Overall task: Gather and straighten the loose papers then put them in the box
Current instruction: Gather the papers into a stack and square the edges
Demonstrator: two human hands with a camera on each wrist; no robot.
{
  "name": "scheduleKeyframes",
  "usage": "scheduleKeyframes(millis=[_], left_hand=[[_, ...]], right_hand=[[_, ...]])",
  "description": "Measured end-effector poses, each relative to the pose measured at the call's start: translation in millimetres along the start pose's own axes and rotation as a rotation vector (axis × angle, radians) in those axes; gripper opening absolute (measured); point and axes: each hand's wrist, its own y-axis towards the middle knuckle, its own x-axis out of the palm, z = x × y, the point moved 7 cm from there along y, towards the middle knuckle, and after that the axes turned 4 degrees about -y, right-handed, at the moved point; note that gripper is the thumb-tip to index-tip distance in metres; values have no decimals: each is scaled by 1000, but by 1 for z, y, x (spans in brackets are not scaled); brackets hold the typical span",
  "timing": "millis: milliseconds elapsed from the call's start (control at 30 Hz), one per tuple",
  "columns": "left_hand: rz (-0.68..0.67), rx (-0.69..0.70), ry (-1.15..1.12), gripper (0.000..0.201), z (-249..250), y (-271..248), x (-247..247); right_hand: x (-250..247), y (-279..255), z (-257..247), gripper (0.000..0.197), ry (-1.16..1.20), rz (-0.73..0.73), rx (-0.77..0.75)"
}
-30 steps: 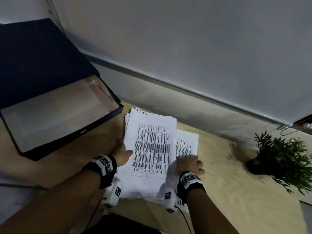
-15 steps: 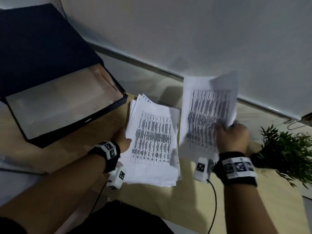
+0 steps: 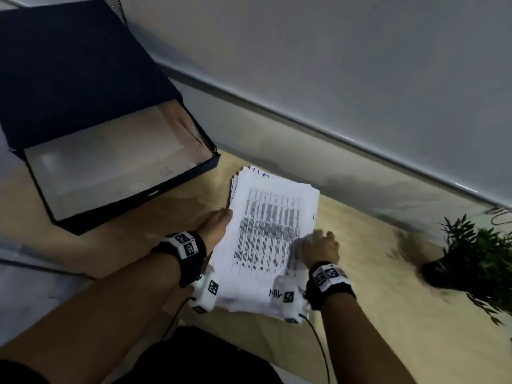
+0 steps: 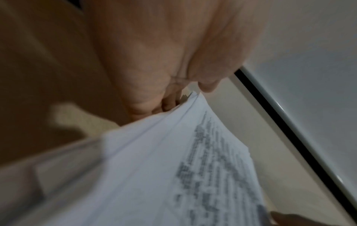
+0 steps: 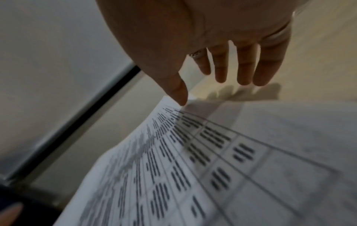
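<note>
A stack of white printed papers (image 3: 273,236) lies on the wooden table (image 3: 382,295), its edges still a little uneven. At the stack's left edge my left hand (image 3: 221,220) grips the sheets; the left wrist view shows the paper edge (image 4: 173,152) between thumb and fingers of that hand (image 4: 189,94). On the stack's right edge rests my right hand (image 3: 321,241). Seen from the right wrist, this hand (image 5: 222,79) has straight, spread fingers above the top sheet (image 5: 212,160), with the thumb tip touching it. The dark box (image 3: 83,225) stands open to the left of the papers.
The box's dark lid (image 3: 69,79) stands up behind it against the wall. A potted green plant (image 3: 476,259) sits at the table's right. A wall with a rail (image 3: 360,139) runs close behind the papers. The table's near edge is below my wrists.
Half a second ago my right hand held a printed sheet up in the air. That sheet now lies on top of the stack and the right hand has let go. The left hand stayed.
</note>
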Motion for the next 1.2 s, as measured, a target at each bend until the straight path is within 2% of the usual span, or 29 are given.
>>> scheduleKeyframes(millis=[67,100,133,200,300,367,467,500,533,567,667,700,800,867,933,1000,1033,1133,1200], left_hand=[[6,-47,1,62,-3,-3,9],[-11,-56,46,71,-5,-2,16],[-21,-56,122,75,-7,1,19],[28,-24,270,70,-4,7,12],[42,12,405,63,2,15,3],[64,95,451,53,5,15,5],[-38,295,226,54,29,-5,12],[-83,366,138,54,41,-15,12],[-111,413,67,51,58,-33,10],[-122,458,15,46,72,-45,6],[-165,557,-189,27,128,-90,-2],[-142,605,-215,23,142,-99,-6],[52,787,-87,20,168,-120,-22],[100,821,4,11,163,-119,-21],[13,763,20,19,143,-105,-11],[-83,707,-53,46,132,-94,-2],[-108,683,-89,53,130,-90,1],[-116,585,-172,71,131,-81,9],[-92,576,-243,71,136,-83,10]], right_hand=[[25,-2,-4,41,30,-54,-59],[35,1,-6,43,24,-77,-150],[42,3,-5,46,25,-71,-183],[52,4,5,55,40,-65,-175],[49,-13,6,29,95,-121,-120],[43,-19,10,52,180,-96,-153],[24,-7,16,99,376,-88,-144],[9,-7,12,107,476,-93,-156],[-7,-5,9,107,590,-82,-146],[-27,-8,4,99,676,-60,-171],[-91,-16,-13,44,767,39,-245],[-111,-22,-20,37,822,73,-297],[-149,-46,-33,42,918,207,-399],[-153,-61,-39,35,946,200,-442],[-139,-70,-42,20,951,111,-456],[-128,-68,-38,27,912,128,-466],[-128,-69,-38,31,899,153,-464],[-131,-68,-37,30,935,179,-453],[-135,-73,-39,25,946,186,-457]])
